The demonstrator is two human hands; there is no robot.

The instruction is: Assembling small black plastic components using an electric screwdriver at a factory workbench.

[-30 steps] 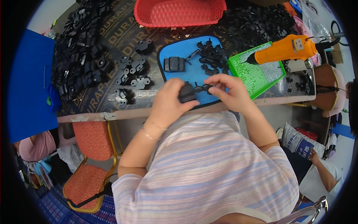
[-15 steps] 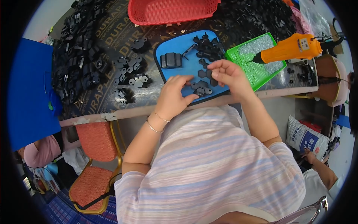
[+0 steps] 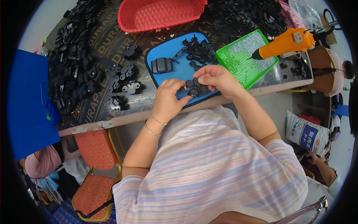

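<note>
Low over the near edge of a blue mat (image 3: 153, 56), my left hand (image 3: 168, 98) has its thumb and fingers closed on the side of a black plastic part with hexagonal lobes (image 3: 193, 87). My right hand (image 3: 220, 80) pinches a black hexagonal piece against that part from the other side; its outline merges with the part and is partly covered by my fingers. Farther back on the mat lie a ribbed black block (image 3: 162, 65) and a cluster of black plastic pieces (image 3: 197, 48).
A green tray (image 3: 247, 84) of small silvery parts stands right of the mat, an orange electric screwdriver (image 3: 280, 44) above it. A red basket (image 3: 160, 16) sits behind. Black parts are heaped on the left (image 3: 76, 63) and far right. Hexagonal assemblies (image 3: 125, 74) lie left of the mat.
My right hand has brought its hexagonal piece down and left against the part at my left hand. My left fingers have closed in on that part. The whole view has shifted slightly.
</note>
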